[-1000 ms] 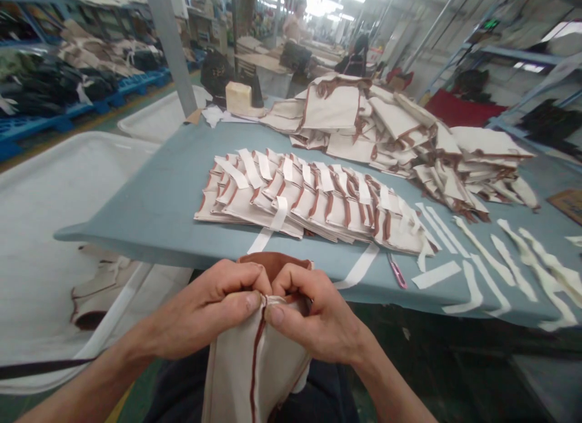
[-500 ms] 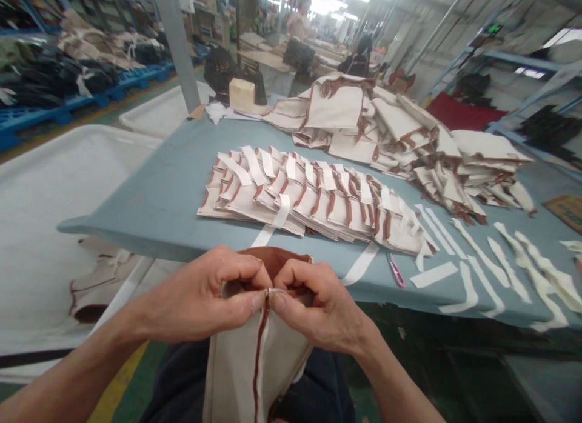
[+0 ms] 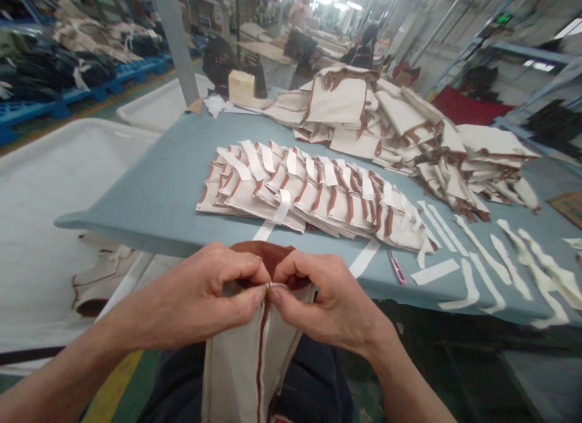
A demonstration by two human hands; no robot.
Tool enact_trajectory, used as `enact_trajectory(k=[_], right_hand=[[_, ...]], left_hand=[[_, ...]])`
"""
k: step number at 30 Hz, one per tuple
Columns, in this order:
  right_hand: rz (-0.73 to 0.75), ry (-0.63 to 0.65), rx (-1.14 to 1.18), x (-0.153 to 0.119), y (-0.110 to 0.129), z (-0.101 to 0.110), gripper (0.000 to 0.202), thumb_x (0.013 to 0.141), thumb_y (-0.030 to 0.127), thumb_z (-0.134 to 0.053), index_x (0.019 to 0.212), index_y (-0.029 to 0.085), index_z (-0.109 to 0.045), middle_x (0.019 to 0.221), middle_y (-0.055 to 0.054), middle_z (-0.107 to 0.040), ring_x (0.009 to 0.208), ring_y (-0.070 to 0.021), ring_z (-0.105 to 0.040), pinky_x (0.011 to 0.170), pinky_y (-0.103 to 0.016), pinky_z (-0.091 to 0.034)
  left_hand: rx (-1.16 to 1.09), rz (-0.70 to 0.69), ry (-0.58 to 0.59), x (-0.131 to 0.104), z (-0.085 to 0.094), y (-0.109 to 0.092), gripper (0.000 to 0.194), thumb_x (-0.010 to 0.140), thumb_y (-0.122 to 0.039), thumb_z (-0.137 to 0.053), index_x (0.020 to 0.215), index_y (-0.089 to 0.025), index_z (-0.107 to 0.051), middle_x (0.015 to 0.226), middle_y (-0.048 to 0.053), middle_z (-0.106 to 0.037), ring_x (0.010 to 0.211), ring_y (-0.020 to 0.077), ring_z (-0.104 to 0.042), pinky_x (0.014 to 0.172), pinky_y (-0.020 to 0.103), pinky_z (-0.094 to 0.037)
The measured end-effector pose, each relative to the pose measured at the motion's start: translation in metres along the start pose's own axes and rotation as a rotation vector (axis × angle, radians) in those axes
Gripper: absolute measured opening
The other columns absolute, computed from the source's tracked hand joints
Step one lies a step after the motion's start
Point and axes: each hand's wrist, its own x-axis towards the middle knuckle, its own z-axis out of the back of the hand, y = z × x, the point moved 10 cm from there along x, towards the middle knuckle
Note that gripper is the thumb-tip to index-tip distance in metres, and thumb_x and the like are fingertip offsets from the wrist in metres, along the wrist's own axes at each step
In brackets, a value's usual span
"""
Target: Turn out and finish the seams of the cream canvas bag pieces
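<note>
A cream fabric bag piece (image 3: 236, 362) with a brown seam down its side and a brown lining hangs upright over my lap. My left hand (image 3: 213, 293) pinches its top edge just left of the seam. Close against it, my right hand (image 3: 318, 296) pinches the same edge on the right, thumbs nearly touching at the seam's end. The fingertips behind the edge are partly hidden inside the opening. Beyond my hands, a row of overlapping cream pieces (image 3: 313, 205) with brown edging lies on the table, with white strips across them.
The blue-grey table (image 3: 150, 174) bears a heap of cream pieces (image 3: 341, 102) at the back, a pink cutter (image 3: 397, 266) near its front edge and loose white strips (image 3: 468, 286) at right. A white tub (image 3: 40, 211) stands on the left. People are in the far background.
Both hands keep their pinch at the seam. The right hand and forearm have shifted slightly right, and the bag's lower right side has swung inward a little. The view has moved slightly.
</note>
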Motion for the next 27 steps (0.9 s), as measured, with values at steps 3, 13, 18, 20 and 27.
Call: enact_trajectory(k=[3, 13, 18, 20, 27], right_hand=[[-0.005, 0.0, 0.018, 0.0, -0.002, -0.002, 0.015, 0.091, 0.017, -0.065, 0.077, 0.02, -0.062, 0.069, 0.004, -0.063, 0.059, -0.0096, -0.054, 0.058, -0.021, -0.039], [-0.055, 0.0, -0.014, -0.005, -0.006, -0.004, 0.011, 0.094, 0.018, -0.064, 0.083, 0.019, -0.065, 0.072, 0.002, -0.067, 0.062, -0.0107, -0.057, 0.06, -0.022, -0.041], [-0.097, -0.023, -0.042, -0.006, -0.008, -0.006, 0.011, 0.091, 0.018, -0.063, 0.08, 0.02, -0.063, 0.069, 0.003, -0.064, 0.06, -0.0107, -0.056, 0.059, -0.023, -0.039], [-0.116, -0.008, -0.031, -0.005, -0.01, -0.008, 0.011, 0.091, 0.018, -0.062, 0.081, 0.02, -0.063, 0.069, 0.004, -0.064, 0.059, -0.0106, -0.055, 0.058, -0.023, -0.038], [-0.105, 0.023, -0.01, -0.002, -0.007, -0.012, 0.011, 0.091, 0.017, -0.059, 0.08, 0.02, -0.062, 0.068, 0.004, -0.061, 0.058, -0.0099, -0.052, 0.057, -0.022, -0.036]], left_hand=[[-0.011, 0.029, 0.011, 0.0, -0.001, 0.001, 0.027, 0.093, -0.02, -0.054, 0.073, -0.017, -0.072, 0.065, -0.006, -0.066, 0.058, 0.0084, -0.059, 0.056, 0.018, -0.04], [0.053, 0.04, -0.023, -0.002, -0.002, 0.008, 0.026, 0.095, -0.019, -0.055, 0.076, -0.019, -0.074, 0.067, -0.006, -0.07, 0.06, 0.0092, -0.06, 0.058, 0.02, -0.039], [0.13, 0.008, -0.07, -0.006, 0.002, 0.003, 0.023, 0.096, -0.018, -0.059, 0.08, -0.02, -0.077, 0.071, -0.006, -0.075, 0.065, 0.0096, -0.066, 0.063, 0.022, -0.04], [0.146, -0.016, -0.063, -0.008, 0.002, 0.001, 0.022, 0.097, -0.019, -0.06, 0.085, -0.02, -0.078, 0.074, -0.006, -0.077, 0.068, 0.0104, -0.069, 0.065, 0.023, -0.042], [0.217, -0.117, -0.037, -0.008, 0.005, -0.007, 0.024, 0.096, -0.015, -0.059, 0.08, -0.02, -0.076, 0.069, -0.002, -0.074, 0.059, 0.0128, -0.064, 0.059, 0.026, -0.039]])
